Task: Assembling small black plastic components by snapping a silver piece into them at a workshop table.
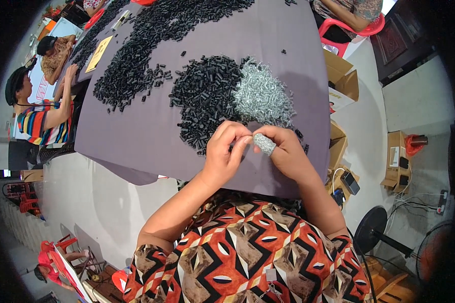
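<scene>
My left hand (223,151) and my right hand (287,151) meet over the near part of the table, fingertips almost touching. Both are closed in a pinch, and whatever lies between the fingers is too small to make out. A silvery-grey wrap (264,144) covers my right thumb. Just beyond my hands lies a heap of short black cylindrical pieces (207,96). Against its right side rests a pile of small shiny metal pieces (263,96), perhaps springs or screws, too fine to tell.
A grey-purple cloth covers the table (308,65). Further black pieces (131,70) spread toward the far left, near a yellow card (99,53). Co-workers sit at the left and far right. Cardboard boxes (341,81) stand along the right side, with a black fan (371,227) nearer.
</scene>
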Demonstrator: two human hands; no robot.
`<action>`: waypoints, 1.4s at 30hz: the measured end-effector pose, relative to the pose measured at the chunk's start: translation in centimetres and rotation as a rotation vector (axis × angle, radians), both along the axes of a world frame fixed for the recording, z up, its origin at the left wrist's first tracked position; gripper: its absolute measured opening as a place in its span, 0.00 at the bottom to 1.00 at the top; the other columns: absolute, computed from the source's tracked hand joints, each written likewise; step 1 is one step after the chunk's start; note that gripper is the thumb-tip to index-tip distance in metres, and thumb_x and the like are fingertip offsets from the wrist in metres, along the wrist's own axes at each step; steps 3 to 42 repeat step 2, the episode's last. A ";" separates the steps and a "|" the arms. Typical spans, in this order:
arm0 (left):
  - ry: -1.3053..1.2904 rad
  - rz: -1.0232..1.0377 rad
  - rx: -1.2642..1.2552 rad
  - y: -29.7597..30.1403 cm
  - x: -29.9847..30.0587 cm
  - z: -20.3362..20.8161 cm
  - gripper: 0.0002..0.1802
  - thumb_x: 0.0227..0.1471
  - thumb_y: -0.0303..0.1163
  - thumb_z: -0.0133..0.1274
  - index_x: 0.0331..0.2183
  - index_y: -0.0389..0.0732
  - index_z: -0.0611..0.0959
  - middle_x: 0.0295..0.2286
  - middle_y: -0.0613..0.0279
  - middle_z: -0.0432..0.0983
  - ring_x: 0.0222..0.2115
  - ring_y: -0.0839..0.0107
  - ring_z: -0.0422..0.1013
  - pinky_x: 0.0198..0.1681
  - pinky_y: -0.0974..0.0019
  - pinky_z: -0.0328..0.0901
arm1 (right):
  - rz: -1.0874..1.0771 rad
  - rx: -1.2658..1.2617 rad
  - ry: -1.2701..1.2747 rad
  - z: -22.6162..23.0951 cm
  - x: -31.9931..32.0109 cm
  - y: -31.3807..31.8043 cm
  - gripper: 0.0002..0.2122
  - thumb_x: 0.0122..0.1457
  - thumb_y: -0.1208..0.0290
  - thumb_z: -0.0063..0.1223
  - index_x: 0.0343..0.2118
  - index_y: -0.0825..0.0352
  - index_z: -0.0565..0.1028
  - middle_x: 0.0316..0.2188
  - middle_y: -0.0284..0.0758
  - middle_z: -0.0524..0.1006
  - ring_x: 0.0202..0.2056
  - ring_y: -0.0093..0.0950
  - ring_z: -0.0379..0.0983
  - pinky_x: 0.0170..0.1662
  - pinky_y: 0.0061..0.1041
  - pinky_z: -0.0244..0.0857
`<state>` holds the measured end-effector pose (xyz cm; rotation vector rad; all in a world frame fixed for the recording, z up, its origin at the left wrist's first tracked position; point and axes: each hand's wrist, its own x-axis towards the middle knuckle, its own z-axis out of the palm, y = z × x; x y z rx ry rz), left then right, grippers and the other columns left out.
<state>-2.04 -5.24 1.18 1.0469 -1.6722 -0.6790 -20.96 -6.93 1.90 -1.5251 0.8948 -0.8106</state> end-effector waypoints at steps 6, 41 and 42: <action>-0.005 -0.012 0.008 0.0 0.0 -0.1 0.01 0.57 0.22 0.55 0.33 0.37 0.79 0.31 0.59 0.74 0.29 0.67 0.69 0.32 0.67 0.65 | 0.012 0.118 -0.032 -0.4 0.0 -0.1 0.07 0.60 0.76 0.52 0.39 0.68 0.79 0.35 0.37 0.81 0.35 0.33 0.75 0.42 0.27 0.67; -0.005 -0.012 0.008 0.0 0.0 -0.1 0.01 0.57 0.22 0.55 0.33 0.37 0.79 0.31 0.59 0.74 0.29 0.67 0.69 0.32 0.67 0.65 | 0.012 0.118 -0.032 -0.4 0.0 -0.1 0.07 0.60 0.76 0.52 0.39 0.68 0.79 0.35 0.37 0.81 0.35 0.33 0.75 0.42 0.27 0.67; -0.005 -0.012 0.008 0.0 0.0 -0.1 0.01 0.57 0.22 0.55 0.33 0.37 0.79 0.31 0.59 0.74 0.29 0.67 0.69 0.32 0.67 0.65 | 0.012 0.118 -0.032 -0.4 0.0 -0.1 0.07 0.60 0.76 0.52 0.39 0.68 0.79 0.35 0.37 0.81 0.35 0.33 0.75 0.42 0.27 0.67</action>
